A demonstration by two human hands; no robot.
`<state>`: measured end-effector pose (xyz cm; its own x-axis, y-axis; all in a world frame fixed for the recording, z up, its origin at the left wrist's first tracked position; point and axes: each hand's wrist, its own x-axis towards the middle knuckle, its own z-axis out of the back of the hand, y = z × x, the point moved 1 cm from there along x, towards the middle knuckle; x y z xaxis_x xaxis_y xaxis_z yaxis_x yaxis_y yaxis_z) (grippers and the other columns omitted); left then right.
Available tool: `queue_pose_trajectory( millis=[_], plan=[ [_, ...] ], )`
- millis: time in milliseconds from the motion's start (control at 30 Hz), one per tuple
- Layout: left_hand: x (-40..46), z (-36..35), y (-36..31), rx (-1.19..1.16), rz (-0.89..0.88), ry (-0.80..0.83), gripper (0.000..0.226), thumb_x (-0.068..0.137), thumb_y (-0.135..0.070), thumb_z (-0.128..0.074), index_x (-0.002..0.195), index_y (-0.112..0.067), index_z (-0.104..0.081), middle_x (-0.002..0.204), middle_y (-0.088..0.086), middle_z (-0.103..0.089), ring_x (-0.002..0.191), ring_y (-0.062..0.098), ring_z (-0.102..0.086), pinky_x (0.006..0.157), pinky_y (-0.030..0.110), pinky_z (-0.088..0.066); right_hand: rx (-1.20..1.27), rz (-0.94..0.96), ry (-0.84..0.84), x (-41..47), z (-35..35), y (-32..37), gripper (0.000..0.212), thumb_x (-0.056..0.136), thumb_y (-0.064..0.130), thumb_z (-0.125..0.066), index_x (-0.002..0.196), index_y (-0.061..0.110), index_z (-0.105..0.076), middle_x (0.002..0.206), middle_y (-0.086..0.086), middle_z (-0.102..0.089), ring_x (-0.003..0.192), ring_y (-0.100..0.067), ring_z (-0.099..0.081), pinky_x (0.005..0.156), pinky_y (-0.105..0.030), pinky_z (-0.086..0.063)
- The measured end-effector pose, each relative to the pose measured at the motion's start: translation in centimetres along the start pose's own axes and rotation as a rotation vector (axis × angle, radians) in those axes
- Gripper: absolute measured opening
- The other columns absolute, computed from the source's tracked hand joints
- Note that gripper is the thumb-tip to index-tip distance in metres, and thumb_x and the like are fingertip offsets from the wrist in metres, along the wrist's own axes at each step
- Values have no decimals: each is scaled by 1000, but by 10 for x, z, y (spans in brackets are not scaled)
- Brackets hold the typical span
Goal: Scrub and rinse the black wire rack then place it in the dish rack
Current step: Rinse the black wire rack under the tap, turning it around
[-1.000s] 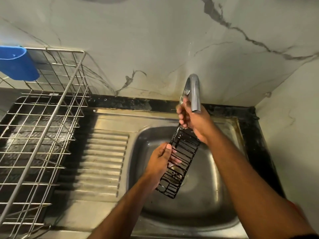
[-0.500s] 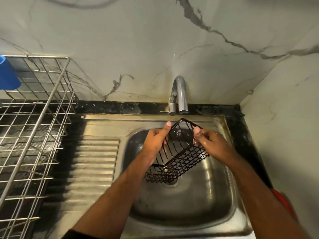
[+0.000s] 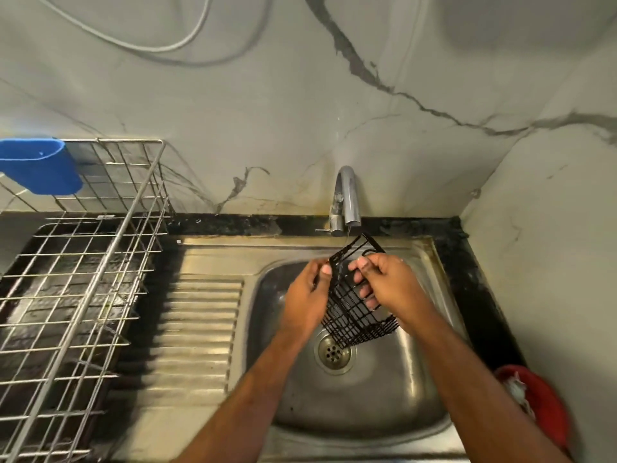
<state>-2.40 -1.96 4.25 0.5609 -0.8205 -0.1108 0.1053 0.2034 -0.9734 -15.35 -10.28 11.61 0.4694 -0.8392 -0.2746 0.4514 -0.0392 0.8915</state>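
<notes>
Half a second ago the black wire rack (image 3: 354, 302) lay tipped on its side between the hands with its open mouth toward the faucet (image 3: 347, 198); now it is turned more upright, its top loop raised just under the spout and its lower end hanging above the drain (image 3: 335, 354). A thin stream of water runs from the spout onto the upper wires, where a second ago the right hand was up at the faucet itself. That suggests the rinse is under way and the scrubbing is either done or being finished by hand; no sponge or brush shows.

The left hand (image 3: 309, 295) pinches the rack's left edge below the spout, fingers curled around the wire and thumb pressed near the rim. The right hand (image 3: 389, 287) grips the opposite side, thumb on top and fingers curled through the grid, so both hands are closed on the rack.

The rack is held over the basin of the steel sink (image 3: 430, 332), directly below the faucet. The metal dish rack (image 3: 100, 269) stands well to the left of the faucet, beyond the ribbed drainboard (image 3: 200, 329), and the placing step is not yet done.
</notes>
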Motion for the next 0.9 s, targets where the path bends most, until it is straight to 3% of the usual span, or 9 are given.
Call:
queue_pose_trajectory(
  millis=[133,300,467,533,600,667,733,833,900],
  plan=[
    [-29,5,-12,12,-44,-6,38,103,-30,-55,141,-32,-50,127,-18,-63,118,-5,-58,100,17,-44,172,-17,-14,-15,-8,11,21,105,13,-48,105,8,-68,85,-5,-66,59,-10,-59,51,-26,-54],
    [-42,8,-21,22,55,73,58,93,-44,-60,147,-25,-48,136,-11,-63,125,5,-59,111,35,-46,294,-28,-24,-16,-9,20,17,104,1,-44,113,1,-59,100,-10,-67,73,-12,-65,58,-22,-58],
    [-60,5,-35,-24,119,163,45,98,-38,-62,139,-19,-56,124,-4,-69,112,8,-65,94,23,-53,308,-43,-28,-8,-7,18,23,104,-5,-35,105,3,-56,107,-17,-68,76,-15,-71,66,-31,-59],
    [-71,1,-36,-62,120,220,63,86,-54,-72,138,-23,-55,128,-5,-68,115,9,-65,97,28,-55,298,-65,-33,-7,-6,16,25,103,-6,-34,115,-3,-56,104,-16,-69,76,-15,-72,65,-30,-59],
    [-83,-7,-32,-35,85,261,79,75,-52,-85,141,-28,-49,131,-6,-67,120,8,-64,104,34,-53,326,-82,-26,-10,-4,16,27,102,-7,-34,122,-6,-53,101,-14,-69,76,-15,-72,61,-29,-57],
    [-87,-17,-25,83,-3,237,90,66,-41,-94,140,-31,-46,130,-6,-66,122,10,-62,101,35,-54,376,-95,-19,-13,-3,16,26,102,-9,-34,118,-7,-53,105,-18,-68,76,-16,-72,61,-29,-56],
    [-87,-26,-18,234,-59,147,106,57,-50,-96,145,-34,-39,136,-9,-58,129,12,-54,104,38,-51,448,-107,-5,-20,-3,16,24,102,-11,-31,104,-2,-54,111,-22,-65,80,-19,-70,64,-31,-56],
    [-91,-26,-22,325,-99,59,94,66,-38,-90,146,-27,-41,136,-7,-49,125,5,-42,109,27,-39,500,-115,27,-28,0,14,25,103,-12,-31,103,2,-52,113,-23,-65,84,-22,-70,68,-33,-56],
    [-89,-21,-24,359,-75,20,79,69,-29,-87,139,-23,-49,128,-6,-52,116,6,-44,108,27,-42,497,-111,35,-34,2,12,24,103,-11,-33,108,2,-53,109,-20,-67,86,-21,-70,70,-31,-56]
  ],
)
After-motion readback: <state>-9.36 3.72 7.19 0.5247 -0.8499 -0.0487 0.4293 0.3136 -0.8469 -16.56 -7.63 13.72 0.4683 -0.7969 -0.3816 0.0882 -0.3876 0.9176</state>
